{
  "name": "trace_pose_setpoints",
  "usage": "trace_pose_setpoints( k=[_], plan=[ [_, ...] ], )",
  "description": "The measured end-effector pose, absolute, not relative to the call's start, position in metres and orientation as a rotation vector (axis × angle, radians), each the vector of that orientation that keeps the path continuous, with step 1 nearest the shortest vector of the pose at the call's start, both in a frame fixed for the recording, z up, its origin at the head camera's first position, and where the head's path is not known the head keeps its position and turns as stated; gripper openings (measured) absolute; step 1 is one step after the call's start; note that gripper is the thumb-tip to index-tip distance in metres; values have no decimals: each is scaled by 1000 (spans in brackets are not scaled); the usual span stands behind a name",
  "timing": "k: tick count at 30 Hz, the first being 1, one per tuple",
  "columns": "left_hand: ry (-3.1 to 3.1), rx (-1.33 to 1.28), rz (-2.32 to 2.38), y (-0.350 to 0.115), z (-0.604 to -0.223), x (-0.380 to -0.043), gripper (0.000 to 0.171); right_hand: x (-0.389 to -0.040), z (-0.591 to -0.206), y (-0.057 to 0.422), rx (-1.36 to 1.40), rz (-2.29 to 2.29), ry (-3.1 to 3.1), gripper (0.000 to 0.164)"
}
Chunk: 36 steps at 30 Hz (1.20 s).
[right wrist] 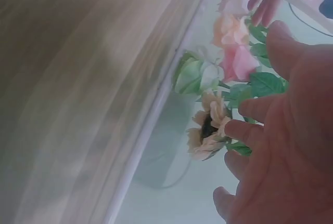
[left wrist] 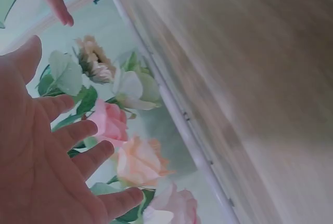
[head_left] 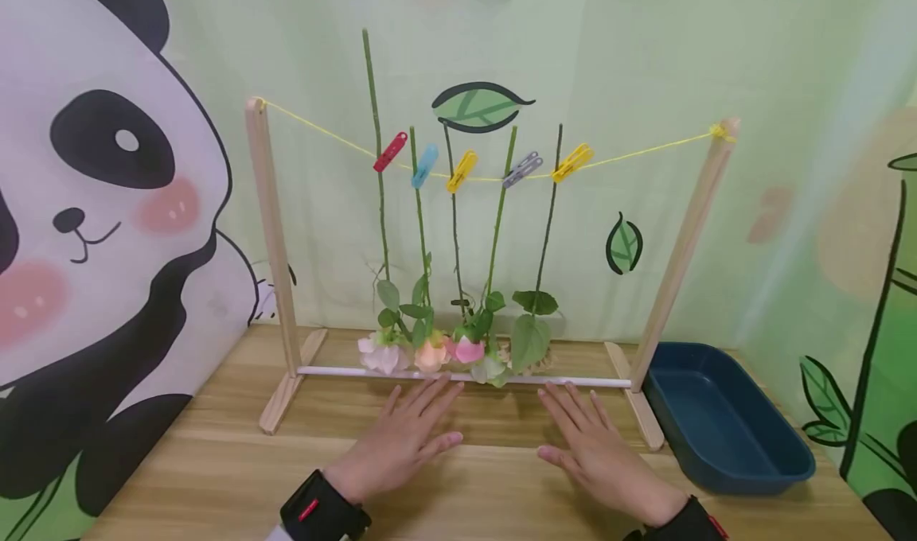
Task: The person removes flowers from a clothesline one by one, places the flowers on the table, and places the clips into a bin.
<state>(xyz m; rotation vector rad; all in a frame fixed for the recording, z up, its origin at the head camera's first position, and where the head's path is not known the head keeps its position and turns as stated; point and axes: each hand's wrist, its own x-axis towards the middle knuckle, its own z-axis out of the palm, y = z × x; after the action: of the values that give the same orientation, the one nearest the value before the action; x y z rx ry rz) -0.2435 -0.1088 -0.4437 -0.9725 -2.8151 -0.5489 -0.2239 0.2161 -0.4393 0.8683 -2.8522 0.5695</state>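
Several artificial flowers hang head down from a yellow string (head_left: 322, 131), each stem held by a clothespin, among them a red one (head_left: 390, 152) and a grey one (head_left: 523, 169). The blooms include a peach rose (left wrist: 140, 161), a pink rose (right wrist: 239, 63), a whitish-green flower (left wrist: 136, 88) and a beige sunflower (right wrist: 209, 128). My left hand (head_left: 401, 437) is spread, palm down, in front of the blooms on the left. Likewise spread, my right hand (head_left: 598, 449) is in front of the right-hand blooms. Neither hand holds anything.
Two wooden posts (head_left: 275, 239) on feet carry the string, joined low down by a white rod (head_left: 587, 382). A dark blue basin (head_left: 738, 414) stands on the table (head_left: 487, 493) at the right. Behind hangs a panda-printed backdrop (head_left: 645, 72).
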Motion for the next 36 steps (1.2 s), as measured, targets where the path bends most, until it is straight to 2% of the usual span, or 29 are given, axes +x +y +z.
trace_pose_setpoints(
  k=[21, 36],
  plan=[
    [-2754, -964, -740, -111, -420, -242, 71, -222, -420, 212, 837, 592, -2803, 74],
    [-2568, -889, -915, -119, -386, -258, 64, -237, -381, 206, 917, 646, -2746, 76]
  ],
)
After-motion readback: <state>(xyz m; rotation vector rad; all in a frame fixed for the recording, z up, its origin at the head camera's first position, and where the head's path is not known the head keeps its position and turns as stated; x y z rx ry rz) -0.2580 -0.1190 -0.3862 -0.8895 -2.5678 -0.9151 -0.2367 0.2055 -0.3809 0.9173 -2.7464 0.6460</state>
